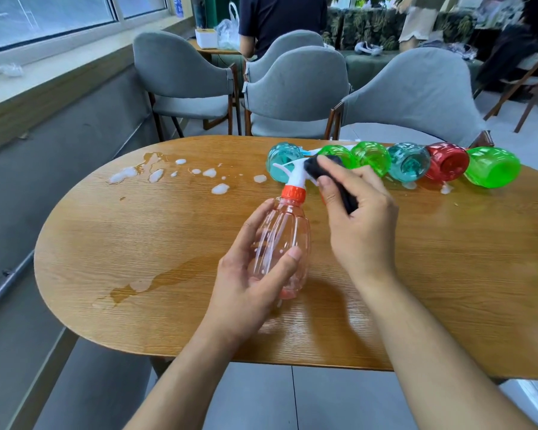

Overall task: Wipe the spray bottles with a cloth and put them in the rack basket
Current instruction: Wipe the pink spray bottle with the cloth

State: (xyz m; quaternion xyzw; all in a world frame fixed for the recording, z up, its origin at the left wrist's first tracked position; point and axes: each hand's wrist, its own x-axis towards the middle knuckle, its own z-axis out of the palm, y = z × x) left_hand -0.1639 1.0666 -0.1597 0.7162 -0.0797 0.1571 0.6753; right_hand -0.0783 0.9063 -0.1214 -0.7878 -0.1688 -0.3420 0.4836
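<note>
Two bare hands work above a wooden table. Left hand curls around a clear orange spray bottle, while right hand pinches a dark cloth against its white nozzle. Six coloured bottles lie in a row behind, near white foam splashes.

left hand grips orange bottle; right hand presses cloth.

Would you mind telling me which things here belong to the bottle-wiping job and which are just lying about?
Job: pink spray bottle in left hand; dark cloth in right hand; row of bottles lying on the table.
Lying about: foam blobs, grey chairs, white box.
</note>
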